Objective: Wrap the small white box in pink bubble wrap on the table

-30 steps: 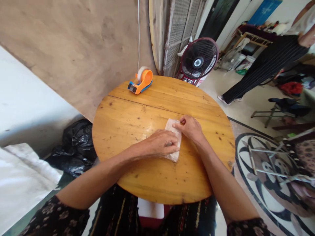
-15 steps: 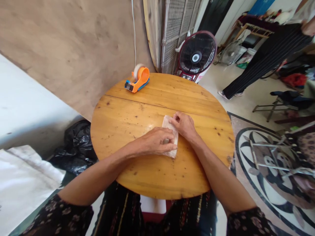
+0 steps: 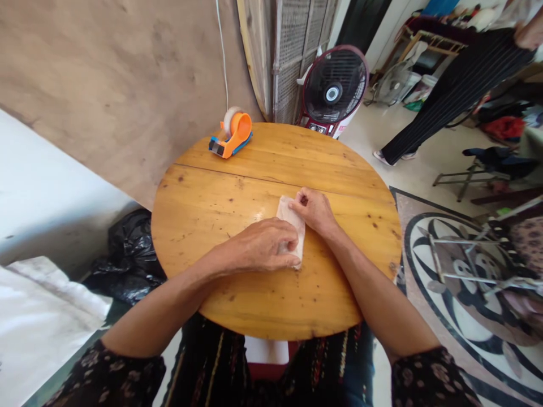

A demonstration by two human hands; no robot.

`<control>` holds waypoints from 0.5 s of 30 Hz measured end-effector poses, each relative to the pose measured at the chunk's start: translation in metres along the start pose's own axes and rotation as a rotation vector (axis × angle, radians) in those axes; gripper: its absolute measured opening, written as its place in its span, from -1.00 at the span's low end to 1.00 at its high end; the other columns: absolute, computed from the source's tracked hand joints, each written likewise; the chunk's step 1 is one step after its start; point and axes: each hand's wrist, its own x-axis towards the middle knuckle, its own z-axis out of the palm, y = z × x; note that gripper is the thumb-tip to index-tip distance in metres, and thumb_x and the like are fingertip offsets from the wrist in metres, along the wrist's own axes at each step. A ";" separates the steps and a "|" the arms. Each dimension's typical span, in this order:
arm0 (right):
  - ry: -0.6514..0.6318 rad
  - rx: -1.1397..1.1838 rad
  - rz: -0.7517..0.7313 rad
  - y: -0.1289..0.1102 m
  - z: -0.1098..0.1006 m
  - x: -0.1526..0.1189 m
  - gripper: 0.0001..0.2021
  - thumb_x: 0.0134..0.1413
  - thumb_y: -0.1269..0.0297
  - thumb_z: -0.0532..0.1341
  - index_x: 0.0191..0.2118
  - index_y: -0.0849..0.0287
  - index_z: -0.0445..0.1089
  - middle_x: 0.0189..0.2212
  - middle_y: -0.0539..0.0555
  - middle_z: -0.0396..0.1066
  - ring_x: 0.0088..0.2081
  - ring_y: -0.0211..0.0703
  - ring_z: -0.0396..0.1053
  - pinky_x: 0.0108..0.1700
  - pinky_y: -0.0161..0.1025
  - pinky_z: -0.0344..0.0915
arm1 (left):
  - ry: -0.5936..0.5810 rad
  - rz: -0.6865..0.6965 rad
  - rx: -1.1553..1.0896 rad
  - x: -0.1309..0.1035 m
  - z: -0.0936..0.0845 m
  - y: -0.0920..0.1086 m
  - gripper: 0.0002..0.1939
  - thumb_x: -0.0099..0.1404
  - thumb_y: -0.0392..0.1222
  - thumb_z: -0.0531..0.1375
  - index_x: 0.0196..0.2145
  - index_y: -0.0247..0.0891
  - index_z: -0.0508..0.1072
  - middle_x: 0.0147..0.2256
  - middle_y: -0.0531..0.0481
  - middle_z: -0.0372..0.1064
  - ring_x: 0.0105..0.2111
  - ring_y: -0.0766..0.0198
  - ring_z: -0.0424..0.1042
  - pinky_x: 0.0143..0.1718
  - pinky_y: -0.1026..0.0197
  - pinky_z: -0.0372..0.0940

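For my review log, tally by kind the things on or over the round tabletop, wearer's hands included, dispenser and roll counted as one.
Tape dispenser: 1
Pale strip: 1
Hands (left hand, right hand): 2
Total: 4

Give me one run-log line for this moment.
left hand: over pale strip, lower part; right hand: at strip's upper part; strip: on wooden table; tape dispenser: near table's far edge

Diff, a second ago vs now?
Left hand: thumb slightly nearer the wearer along the pale strip. Camera drifted, so the table sits higher, leftward in frame. Nothing visibly grabbed or released. Unchanged: right hand at the strip's far end, orange tape dispenser.
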 end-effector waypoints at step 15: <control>-0.109 0.667 0.026 -0.009 -0.008 -0.001 -0.70 -0.23 0.13 0.31 -0.55 0.09 0.16 -0.68 -0.15 0.15 -0.61 -0.35 0.09 -0.56 -0.34 0.03 | -0.011 -0.114 -0.005 -0.007 0.005 0.009 -0.87 0.28 -0.14 0.12 -0.32 -0.25 0.37 -0.32 0.02 0.37 -0.32 0.25 0.33 -0.29 0.23 0.16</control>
